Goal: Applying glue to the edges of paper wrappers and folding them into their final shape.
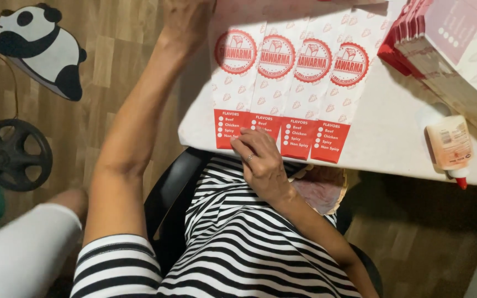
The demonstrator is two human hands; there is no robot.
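Several white paper sleeves with round red seals and red bottom flaps lie side by side, overlapping, on a white table. My right hand, a ring on one finger, rests with its fingertips on the red flaps at the table's near edge. My left hand reaches up to the far end of the leftmost sleeve and presses flat on it; its fingers are partly cut off by the frame's top edge.
A glue bottle with a red tip lies on the table at right. A thick stack of flat red-and-white sleeves sits at top right. A panda-shaped mat and a weight plate lie on the wooden floor at left.
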